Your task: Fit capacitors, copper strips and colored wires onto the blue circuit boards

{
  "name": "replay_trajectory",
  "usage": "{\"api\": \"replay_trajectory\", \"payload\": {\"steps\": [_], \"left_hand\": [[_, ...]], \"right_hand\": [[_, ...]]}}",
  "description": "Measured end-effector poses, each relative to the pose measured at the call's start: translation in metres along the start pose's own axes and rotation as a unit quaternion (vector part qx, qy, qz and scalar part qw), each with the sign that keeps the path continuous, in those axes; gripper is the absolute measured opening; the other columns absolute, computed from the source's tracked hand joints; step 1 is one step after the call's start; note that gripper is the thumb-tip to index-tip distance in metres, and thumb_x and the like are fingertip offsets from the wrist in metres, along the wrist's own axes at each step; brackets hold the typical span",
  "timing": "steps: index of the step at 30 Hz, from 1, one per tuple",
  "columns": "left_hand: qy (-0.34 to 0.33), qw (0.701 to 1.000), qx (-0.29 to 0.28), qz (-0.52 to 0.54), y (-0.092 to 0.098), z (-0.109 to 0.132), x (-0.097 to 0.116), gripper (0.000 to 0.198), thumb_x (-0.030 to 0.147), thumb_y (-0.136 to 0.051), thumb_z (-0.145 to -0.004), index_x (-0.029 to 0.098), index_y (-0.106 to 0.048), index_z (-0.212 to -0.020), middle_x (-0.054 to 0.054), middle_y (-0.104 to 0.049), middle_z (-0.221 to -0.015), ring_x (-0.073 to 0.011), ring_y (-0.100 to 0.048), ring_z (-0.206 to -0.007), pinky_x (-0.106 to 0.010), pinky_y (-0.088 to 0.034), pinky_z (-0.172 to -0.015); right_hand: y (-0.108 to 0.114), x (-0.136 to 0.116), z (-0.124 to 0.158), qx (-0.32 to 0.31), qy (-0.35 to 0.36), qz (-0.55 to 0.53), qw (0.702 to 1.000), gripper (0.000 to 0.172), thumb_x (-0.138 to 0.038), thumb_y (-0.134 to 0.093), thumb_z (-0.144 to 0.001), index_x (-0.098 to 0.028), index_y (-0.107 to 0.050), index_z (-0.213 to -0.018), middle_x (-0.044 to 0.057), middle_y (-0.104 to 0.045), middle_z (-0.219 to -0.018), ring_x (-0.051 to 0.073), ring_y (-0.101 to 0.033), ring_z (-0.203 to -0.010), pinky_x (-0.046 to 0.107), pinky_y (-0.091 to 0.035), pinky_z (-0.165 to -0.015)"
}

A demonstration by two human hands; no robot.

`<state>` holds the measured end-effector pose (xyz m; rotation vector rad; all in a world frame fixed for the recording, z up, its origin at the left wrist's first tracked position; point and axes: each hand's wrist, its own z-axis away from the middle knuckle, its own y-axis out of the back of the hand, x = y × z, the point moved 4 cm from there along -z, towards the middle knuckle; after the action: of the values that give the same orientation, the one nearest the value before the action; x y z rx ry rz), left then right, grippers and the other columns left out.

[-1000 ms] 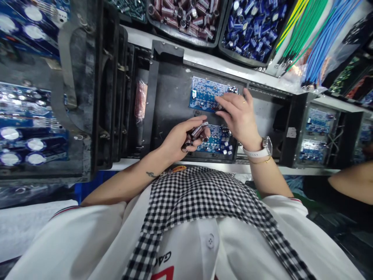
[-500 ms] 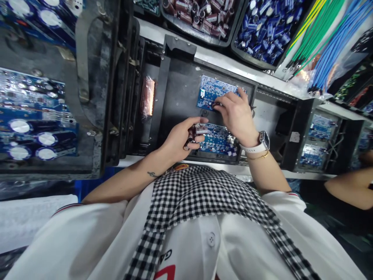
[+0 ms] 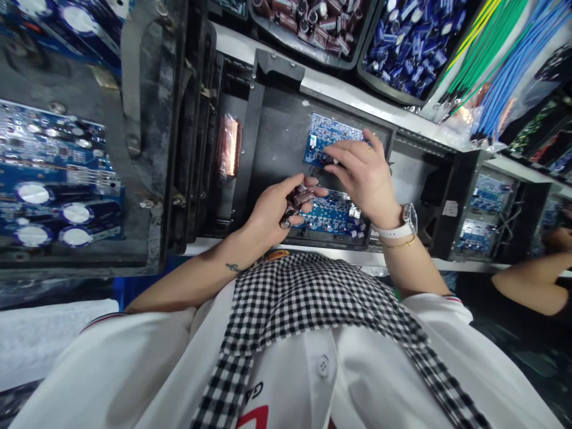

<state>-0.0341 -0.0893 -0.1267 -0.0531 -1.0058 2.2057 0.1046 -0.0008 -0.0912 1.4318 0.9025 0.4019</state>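
Several brown cylindrical capacitors [image 3: 298, 199] lie in my left hand [image 3: 268, 211], its fingers curled loosely round them. That hand hovers by the left end of the lower blue circuit board [image 3: 330, 214] and covers part of it. Above the lower right edge of the upper blue circuit board [image 3: 333, 126] is my right hand [image 3: 370, 179], thumb and fingers pinched together. A small dark capacitor [image 3: 329, 159] shows partly between those fingertips, at the board; the fingers hide most of it. Both boards lie in a black tray [image 3: 277, 125].
Behind the tray stand a bin of brown capacitors [image 3: 319, 24] and one of blue capacitors [image 3: 411, 44]. Green and blue wires [image 3: 500, 77] lie at the right. Stacked black trays [image 3: 147, 238] rise on the left. Another person's arm [image 3: 531, 283] is at far right.
My right hand has shifted slightly down and right, its fingertips still at the upper board's edge. My left fingers have opened a little, showing more of the brown capacitors.
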Motion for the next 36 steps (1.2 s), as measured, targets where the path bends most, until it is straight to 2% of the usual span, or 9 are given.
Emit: {"api": "replay_trajectory", "payload": {"steps": [2, 5, 8, 10, 14, 17, 23, 29, 36], "left_hand": [[-0.011, 1.0, 0.006, -0.006, 0.001, 0.0, -0.001, 0.028, 0.031, -0.048, -0.101, 0.011, -0.063, -0.087, -0.005, -0.065, -0.073, -0.0042, -0.048, -0.042, -0.012, -0.023, -0.03], [-0.024, 0.999, 0.009, -0.029, 0.003, -0.002, -0.003, 0.026, 0.028, -0.052, -0.099, 0.012, -0.06, -0.08, -0.002, -0.057, -0.059, -0.0054, -0.046, -0.04, -0.012, -0.024, -0.031], [0.006, 0.999, 0.013, -0.042, 0.005, -0.002, -0.006, 0.03, 0.027, -0.05, -0.099, 0.013, -0.058, -0.074, 0.0, -0.052, -0.052, -0.0056, -0.042, -0.036, -0.013, -0.024, -0.03], [0.029, 0.999, 0.014, -0.039, 0.006, -0.002, -0.005, 0.036, 0.033, -0.046, -0.101, 0.012, -0.057, -0.073, -0.001, -0.051, -0.052, -0.0052, -0.04, -0.035, -0.013, -0.021, -0.029], [0.025, 1.0, 0.007, -0.002, 0.007, 0.0, 0.002, 0.033, 0.032, -0.042, -0.102, 0.011, -0.063, -0.088, -0.002, -0.057, -0.064, -0.0051, -0.045, -0.039, -0.012, -0.02, -0.028], [0.036, 0.999, -0.013, 0.02, 0.007, 0.0, 0.004, 0.026, 0.027, -0.043, -0.099, 0.011, -0.063, -0.095, -0.005, -0.064, -0.075, -0.0056, -0.048, -0.042, -0.012, -0.02, -0.028], [0.032, 0.999, -0.036, 0.022, 0.009, -0.001, 0.001, 0.016, 0.021, -0.048, -0.092, 0.012, -0.061, -0.094, -0.006, -0.064, -0.073, -0.0057, -0.045, -0.041, -0.012, -0.021, -0.029], [0.013, 1.0, -0.022, -0.004, 0.009, 0.0, 0.001, 0.017, 0.022, -0.051, -0.094, 0.011, -0.06, -0.083, -0.006, -0.063, -0.07, -0.0052, -0.045, -0.042, -0.012, -0.02, -0.031], [-0.005, 1.0, -0.008, 0.019, 0.007, 0.004, 0.003, 0.013, 0.016, -0.056, -0.094, 0.012, -0.054, -0.082, 0.0, -0.052, -0.071, -0.0031, -0.044, -0.045, -0.01, -0.019, -0.031]], "right_hand": [[0.009, -0.018, 0.004, -0.006, 0.026, -0.049, 0.998, 0.034, -0.023, -0.048, -0.1, -0.028, -0.058, -0.132, 0.004, -0.066, -0.128, 0.023, -0.06, -0.122, 0.054, -0.033, -0.118], [0.019, -0.049, 0.01, -0.065, 0.101, -0.087, 0.989, 0.04, -0.018, -0.042, -0.101, -0.029, -0.055, -0.137, 0.004, -0.062, -0.136, 0.021, -0.054, -0.129, 0.049, -0.036, -0.117], [0.02, -0.061, 0.013, -0.108, 0.14, -0.075, 0.981, 0.039, -0.017, -0.039, -0.102, -0.027, -0.055, -0.136, 0.005, -0.061, -0.136, 0.02, -0.053, -0.128, 0.048, -0.038, -0.116], [0.015, -0.055, 0.01, -0.098, 0.12, -0.056, 0.986, 0.035, -0.019, -0.04, -0.102, -0.026, -0.058, -0.132, 0.005, -0.065, -0.128, 0.02, -0.057, -0.121, 0.048, -0.037, -0.116], [-0.002, -0.023, -0.006, -0.033, -0.006, 0.011, 0.999, 0.029, -0.022, -0.042, -0.101, -0.025, -0.06, -0.124, 0.006, -0.069, -0.111, 0.023, -0.061, -0.108, 0.054, -0.034, -0.115], [-0.019, -0.006, -0.02, -0.05, -0.056, 0.046, 0.996, 0.027, -0.024, -0.041, -0.1, -0.026, -0.061, -0.119, 0.006, -0.068, -0.105, 0.026, -0.061, -0.107, 0.059, -0.034, -0.113], [-0.025, -0.002, -0.027, -0.068, -0.061, 0.051, 0.995, 0.025, -0.027, -0.041, -0.1, -0.024, -0.063, -0.114, 0.008, -0.067, -0.103, 0.026, -0.062, -0.105, 0.059, -0.035, -0.112], [-0.021, -0.005, -0.026, -0.064, -0.056, 0.064, 0.994, 0.024, -0.027, -0.041, -0.101, -0.023, -0.063, -0.109, 0.006, -0.068, -0.097, 0.024, -0.063, -0.097, 0.055, -0.037, -0.112], [-0.023, -0.003, -0.029, -0.065, -0.05, 0.056, 0.995, 0.023, -0.029, -0.042, -0.101, -0.023, -0.064, -0.107, 0.006, -0.069, -0.095, 0.024, -0.064, -0.094, 0.057, -0.038, -0.111]]}}
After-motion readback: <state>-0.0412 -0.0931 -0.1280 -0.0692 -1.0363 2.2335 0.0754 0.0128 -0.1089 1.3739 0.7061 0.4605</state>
